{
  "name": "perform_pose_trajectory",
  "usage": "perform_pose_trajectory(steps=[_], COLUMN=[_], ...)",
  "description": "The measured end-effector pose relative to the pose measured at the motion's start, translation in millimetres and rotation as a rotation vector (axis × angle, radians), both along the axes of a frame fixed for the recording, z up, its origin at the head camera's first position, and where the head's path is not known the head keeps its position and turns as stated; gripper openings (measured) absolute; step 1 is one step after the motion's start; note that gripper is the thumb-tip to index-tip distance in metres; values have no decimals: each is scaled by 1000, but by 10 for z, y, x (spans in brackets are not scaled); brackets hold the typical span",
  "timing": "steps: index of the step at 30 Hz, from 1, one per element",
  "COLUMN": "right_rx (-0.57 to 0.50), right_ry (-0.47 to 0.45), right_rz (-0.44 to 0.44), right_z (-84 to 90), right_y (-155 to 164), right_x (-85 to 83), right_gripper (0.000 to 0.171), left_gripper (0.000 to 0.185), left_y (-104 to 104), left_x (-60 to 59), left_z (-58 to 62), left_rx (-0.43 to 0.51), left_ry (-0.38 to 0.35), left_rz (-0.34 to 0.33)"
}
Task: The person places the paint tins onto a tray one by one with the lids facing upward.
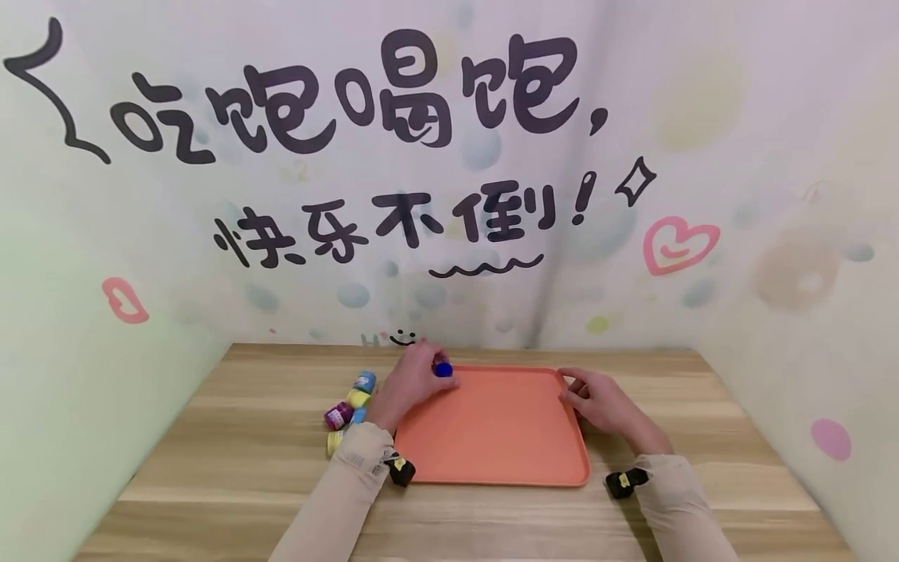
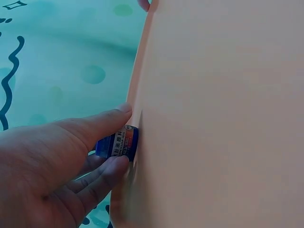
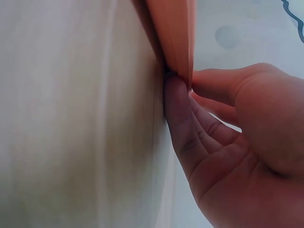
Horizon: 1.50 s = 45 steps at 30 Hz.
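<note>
One blue paint jar, light and hard I'd guess, suits side-pinching by the left hand, the right hand pinching the orange tray rim

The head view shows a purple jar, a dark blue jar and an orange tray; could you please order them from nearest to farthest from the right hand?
1. Orange tray: far right corner pinched by the right hand.
2. Dark blue jar: at the tray's far left, in the left hand.
3. Purple jar: left of the tray.
</note>
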State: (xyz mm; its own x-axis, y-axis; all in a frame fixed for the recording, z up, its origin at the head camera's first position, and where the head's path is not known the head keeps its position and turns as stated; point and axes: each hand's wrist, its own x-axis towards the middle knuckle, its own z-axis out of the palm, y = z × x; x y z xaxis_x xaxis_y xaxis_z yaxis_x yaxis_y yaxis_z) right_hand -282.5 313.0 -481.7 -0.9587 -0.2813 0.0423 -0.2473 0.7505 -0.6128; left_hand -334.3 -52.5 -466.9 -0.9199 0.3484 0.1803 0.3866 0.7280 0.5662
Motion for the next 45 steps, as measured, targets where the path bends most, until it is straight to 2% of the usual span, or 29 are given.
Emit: perform_pose_trajectory(steps=[5,12,17,25,30,41,45], right_rx=[14,16,19,19,23,24,29], right_ry=[15,11,8,15,16,13,18], right_rz=[13,4,1,0,2,-1,6], right_z=[30,7,-5,8,39,21,16], right_y=[1,5,14,6,-4,7,7], right_x=[-21,-26,-25,-11,7,-12,-12], right_gripper=[50,50,50,49,50,50,50], left_gripper=[34,36,37,53,54,33,40], left_y=[34,71,87,80,42,-166,-267], left_x=[-23,28,41,77,119,150,180], left_z=[10,27,10,13,69,181,201], left_rx=[-7,-74,-73,-93,-60,-23,-9], left_ry=[9,7,10,-14,10,4,17], left_rz=[10,65,78,101,98,111,93])
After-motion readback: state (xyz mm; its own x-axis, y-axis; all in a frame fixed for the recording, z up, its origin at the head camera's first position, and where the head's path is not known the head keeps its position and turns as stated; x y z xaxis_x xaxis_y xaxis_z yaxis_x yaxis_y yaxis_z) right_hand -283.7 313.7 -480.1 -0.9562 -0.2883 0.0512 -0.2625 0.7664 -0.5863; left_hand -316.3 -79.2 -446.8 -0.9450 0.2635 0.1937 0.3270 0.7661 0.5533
